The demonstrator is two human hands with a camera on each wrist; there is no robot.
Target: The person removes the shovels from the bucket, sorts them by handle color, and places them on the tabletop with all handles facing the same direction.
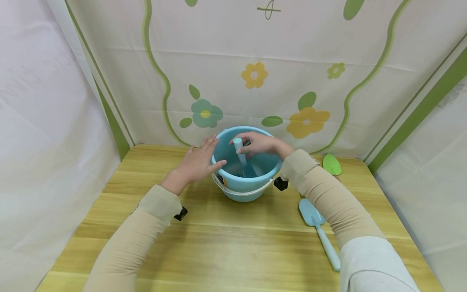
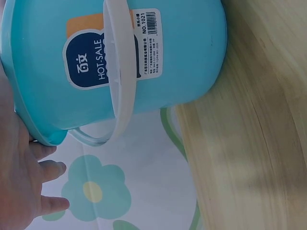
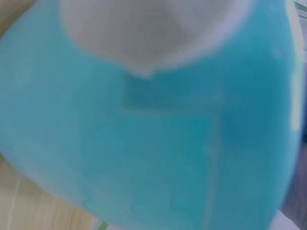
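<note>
Sleeves, beige, are lying closest to me in the head view, both forearms reaching forward over the wooden table toward the blue plastic bucket, which is sitting upright near the back edge, just in front of the flowered backdrop. Item one: my left hand is resting flat against the bucket's left rim and outer wall, fingers straight and a little spread, curling round nothing; I judge it is steadying the bucket so it is not sliding or tipping. The left wrist view is showing the bucket's white handle hanging down against the side, across a printed label. Item two: my right hand is hovering over the bucket mouth, fingers pinching the upper end of a pale blue tool handle. That handle is standing nearly upright, long axis running from its rounded top at my fingertips down and slightly toward me, working end pointing into the bucket floor, where I cannot make out its shape. Holding it from the top is keeping my wrist clear of the rim. The right wrist view is giving only a blurred blue wall. Item three: a blue toy shovel is lying flat by my right forearm, blade away from me. Item four: a green scoop-like piece is lying near the right back corner.
</note>
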